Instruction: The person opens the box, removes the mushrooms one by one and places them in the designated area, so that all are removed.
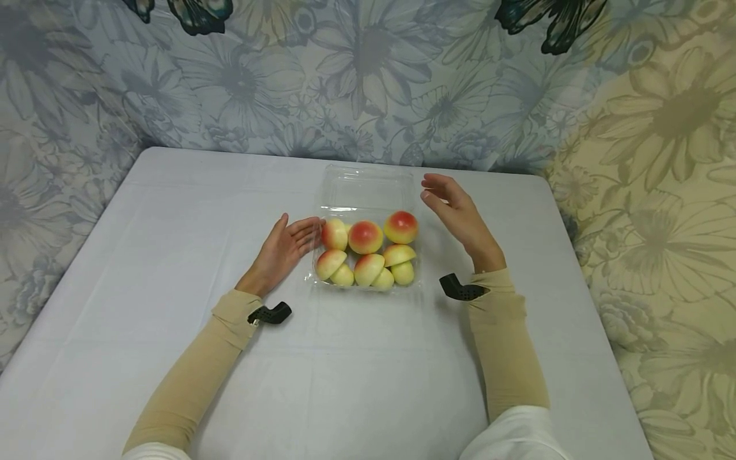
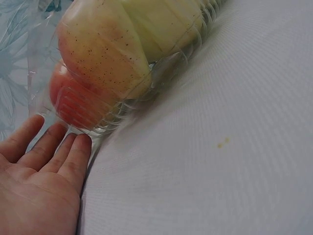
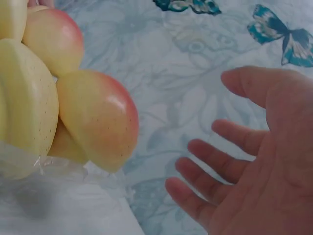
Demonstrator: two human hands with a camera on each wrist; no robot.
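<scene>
On the counter (image 1: 368,383), the clear box (image 1: 368,188) of fruit (image 1: 365,237) looks thin, bendy and slick; supporting it under both sides seems best. The left grip (image 1: 284,248) is spread by the box's left wall, the right grip (image 1: 458,214) spread, apart from its right.

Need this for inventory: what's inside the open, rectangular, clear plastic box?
Rounded yellow fruit pieces, several blushed red, some overlapping others. The overlapped parts and whatever lies beneath are covered.
</scene>
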